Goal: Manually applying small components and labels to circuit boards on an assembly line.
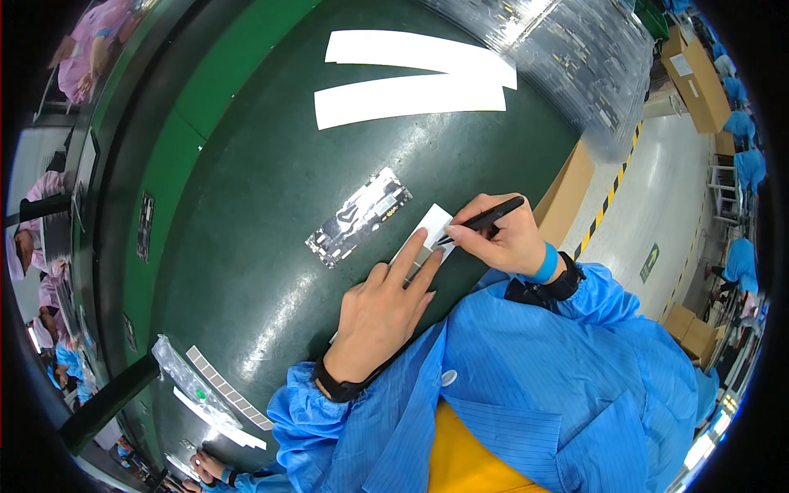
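My right hand (511, 238) grips a pair of slim black tweezers (491, 216), their tips pointing down onto a small white label sheet (436, 217). Index and middle finger of my left hand (380, 312) are spread and lie flat on that same sheet, pressing it to the dark green table. The fingers hide part of the sheet. Just beyond my left hand, apart from it, a long black-and-silver circuit board (359, 217) lies at a slant.
Two long white strips (411, 97) lie farther up the table. Stacked clear trays of boards (575, 66) fill the far right, above a cardboard box (564, 193). A green conveyor (177, 156) carries boards at left. A grey label strip (228, 388), plastic bag (187, 380) and another person's hand (207, 467) are lower left.
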